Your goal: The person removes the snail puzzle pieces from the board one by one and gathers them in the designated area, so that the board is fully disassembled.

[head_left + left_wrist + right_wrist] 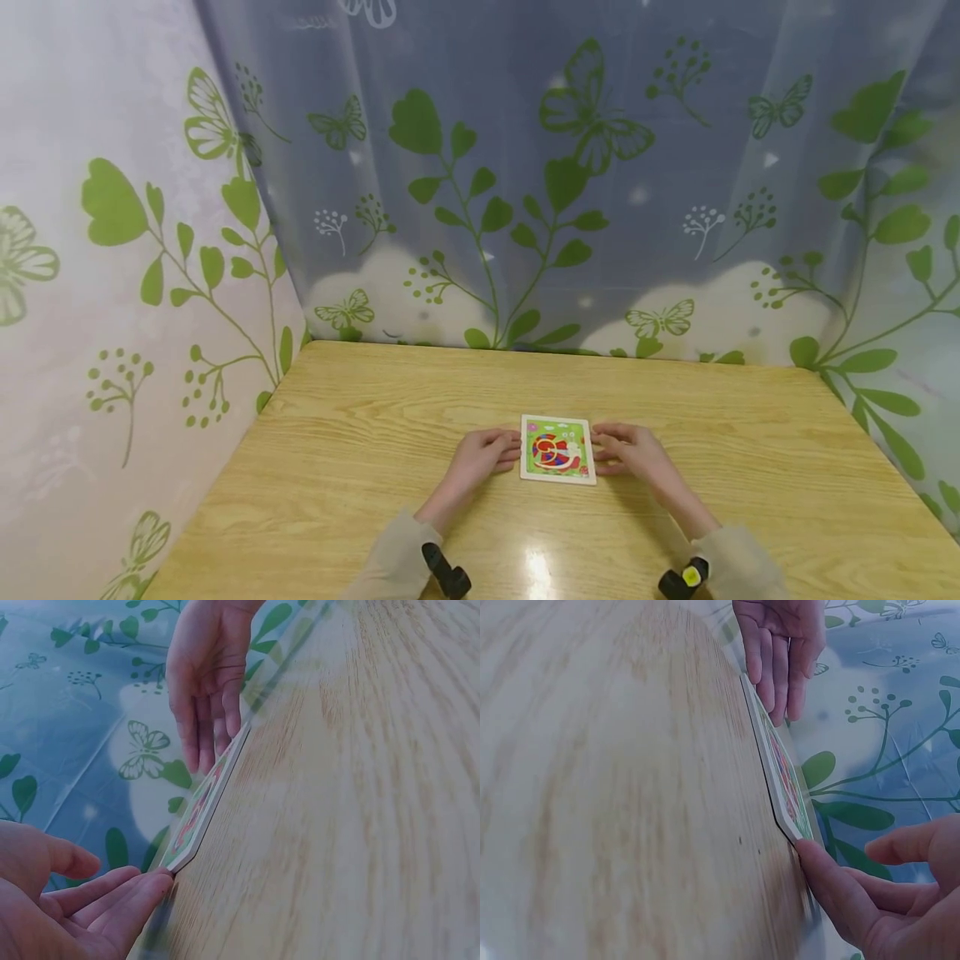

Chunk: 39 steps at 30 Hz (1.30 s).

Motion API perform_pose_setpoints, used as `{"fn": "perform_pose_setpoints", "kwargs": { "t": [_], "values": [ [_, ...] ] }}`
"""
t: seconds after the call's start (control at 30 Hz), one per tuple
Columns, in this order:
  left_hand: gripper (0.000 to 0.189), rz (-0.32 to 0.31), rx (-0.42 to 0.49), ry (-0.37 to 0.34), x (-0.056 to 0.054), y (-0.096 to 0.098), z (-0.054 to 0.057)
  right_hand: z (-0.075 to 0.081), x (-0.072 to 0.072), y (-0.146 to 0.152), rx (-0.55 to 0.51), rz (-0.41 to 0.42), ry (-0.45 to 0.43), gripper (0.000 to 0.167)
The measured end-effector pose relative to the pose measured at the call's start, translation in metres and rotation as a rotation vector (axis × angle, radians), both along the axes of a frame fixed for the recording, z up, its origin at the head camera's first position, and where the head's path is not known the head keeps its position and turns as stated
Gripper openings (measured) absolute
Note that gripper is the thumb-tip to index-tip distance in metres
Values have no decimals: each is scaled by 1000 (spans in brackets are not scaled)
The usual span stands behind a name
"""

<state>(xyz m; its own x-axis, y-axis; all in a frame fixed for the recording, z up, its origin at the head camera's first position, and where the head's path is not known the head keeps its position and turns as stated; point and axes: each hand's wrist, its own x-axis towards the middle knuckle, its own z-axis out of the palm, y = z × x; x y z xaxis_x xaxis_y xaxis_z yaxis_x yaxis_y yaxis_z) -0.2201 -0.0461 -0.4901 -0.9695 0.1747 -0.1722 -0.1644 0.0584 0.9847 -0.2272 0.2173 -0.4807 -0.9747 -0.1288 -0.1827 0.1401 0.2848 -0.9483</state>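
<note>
Flat square picture board with a pale wooden frame [557, 450] touched at both sides on a light wood-grained desk [390, 400]

The board is laid flat on the desk, slightly turned, a little right of centre in the head view. On its face a red and blue spiral figure with cream lines is shown against bright green. The hands are held apart, with the board between them. Its left edge is met by the fingertips of the left hand [483, 454], its right edge by those of the right hand [633, 454]. On both, the fingers are kept mostly straight and nothing is gripped. In each wrist view, contact is seen at the near corner of the frame.

The far and near edges of the frame are left uncovered by the hands. Beyond the board, a broad stretch of wood grain is seen up to the desk's back edge; wide stretches are also seen outward of each hand, toward the slanting left and right edges. The back edge is bordered by a blue-grey and white cloth printed with green leaves and butterflies [495, 208].

Both forearms are covered by beige sleeves [397, 558], and a black wrist-worn device [446, 572] is seen on the left, another [682, 579] with a yellow spot on the right.
</note>
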Motion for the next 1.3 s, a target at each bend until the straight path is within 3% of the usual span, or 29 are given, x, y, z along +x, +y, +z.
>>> {"fn": "perform_pose_setpoints", "kwargs": {
  "t": [0.23, 1.3],
  "values": [
    [35, -7, 11, 29, 5, -3, -1, -3, 5, -2, -9, 1, -2, 41],
    [36, -58, 46, 40, 23, -18, -4, -1, 27, -9, -52, 73, -3, 44]
  ]
}}
